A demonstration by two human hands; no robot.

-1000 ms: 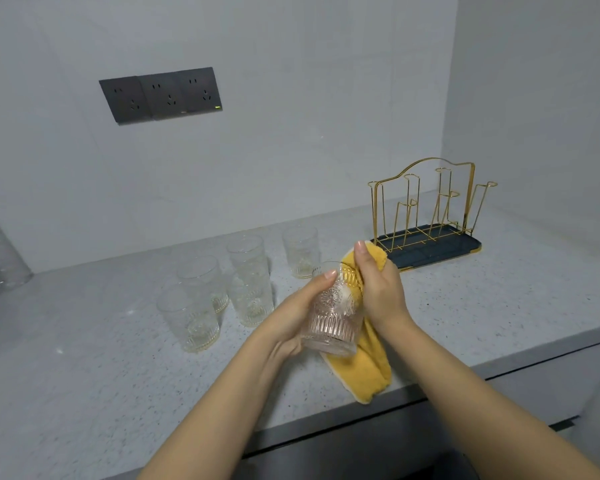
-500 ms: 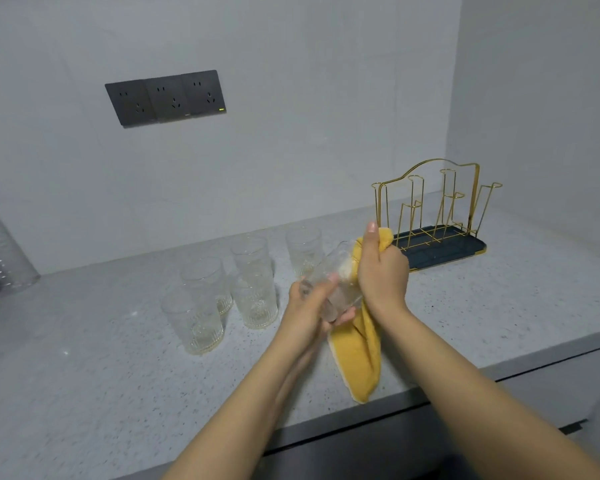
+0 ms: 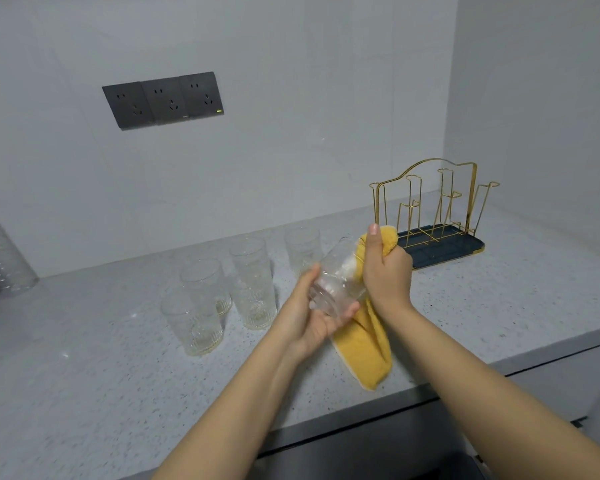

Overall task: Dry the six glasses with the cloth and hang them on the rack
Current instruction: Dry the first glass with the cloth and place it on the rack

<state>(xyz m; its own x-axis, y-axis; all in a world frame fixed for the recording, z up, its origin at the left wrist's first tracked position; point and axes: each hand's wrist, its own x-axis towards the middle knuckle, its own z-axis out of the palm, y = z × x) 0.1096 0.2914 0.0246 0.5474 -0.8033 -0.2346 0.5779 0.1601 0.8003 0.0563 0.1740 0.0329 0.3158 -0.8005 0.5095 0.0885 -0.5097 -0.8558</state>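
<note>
Yellow cloth (image 3: 364, 344), partly stuffed into the mouth of a clear ribbed glass (image 3: 338, 282) and partly hanging down below both hands, above the front edge of the counter (image 3: 84, 393). The glass is held tilted over the counter, its mouth turned up and to the right, its base toward the left hand (image 3: 312, 317). The left hand cups the base from below, fingers curled round the lower wall and thumb laid along the near side. The right hand (image 3: 385, 268) grips the bunched cloth at the rim, fingers wrapped tight together round the fabric and thumb pointing straight up.

Five more glasses stand upright on the speckled grey counter, left of the hands: one at the front left (image 3: 191, 320), one behind it (image 3: 205, 285), two close together in the middle (image 3: 253, 299) (image 3: 248, 252), and one farther back (image 3: 302, 249), partly hidden by the held glass. The gold wire rack (image 3: 437, 206) on its dark tray (image 3: 465, 245) stands near the back right corner, beyond the right hand, with nothing on its pegs. A row of dark wall sockets (image 3: 163, 100) is set in the pale wall; a dimpled clear container (image 3: 0, 251) shows at the left edge.
</note>
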